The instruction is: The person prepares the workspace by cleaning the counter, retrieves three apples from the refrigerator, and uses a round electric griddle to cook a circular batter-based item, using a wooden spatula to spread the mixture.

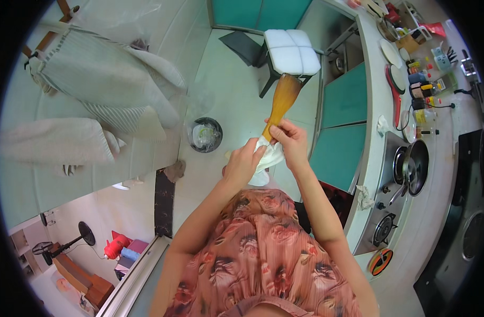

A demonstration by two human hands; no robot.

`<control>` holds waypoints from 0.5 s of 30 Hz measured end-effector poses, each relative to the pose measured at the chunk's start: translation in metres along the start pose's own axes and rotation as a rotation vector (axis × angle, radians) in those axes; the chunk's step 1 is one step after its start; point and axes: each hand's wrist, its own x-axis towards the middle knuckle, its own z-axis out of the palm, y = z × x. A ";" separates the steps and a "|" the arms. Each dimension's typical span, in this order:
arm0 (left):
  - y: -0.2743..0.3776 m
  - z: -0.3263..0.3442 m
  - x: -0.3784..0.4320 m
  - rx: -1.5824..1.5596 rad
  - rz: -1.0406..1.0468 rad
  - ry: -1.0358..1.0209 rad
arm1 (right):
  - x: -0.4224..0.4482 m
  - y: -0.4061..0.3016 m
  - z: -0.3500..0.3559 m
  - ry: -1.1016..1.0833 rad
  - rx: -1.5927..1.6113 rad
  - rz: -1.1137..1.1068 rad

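A yellow-brown spatula [283,97], perhaps wooden, points away from me with its broad, darker end outermost. My right hand [292,142] grips its narrow part, thumb on top. Around the near end of the handle is a crumpled white cloth or paper [270,155], pinched by my left hand [242,161]. Part of the white material hangs down between my hands, and the handle's near end is hidden in it. Both hands are in front of my body, over the floor.
A stool with a white cushion [292,53] stands ahead, and a waste bin [205,134] sits on the floor to the left. Along the right runs a counter [374,103] with bottles, a gas stove [370,226] and a frying pan [418,168]. Towels [107,79] hang at left.
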 end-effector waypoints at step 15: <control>-0.012 -0.022 0.000 0.144 0.134 0.233 | -0.010 0.036 0.038 0.015 -0.159 -0.081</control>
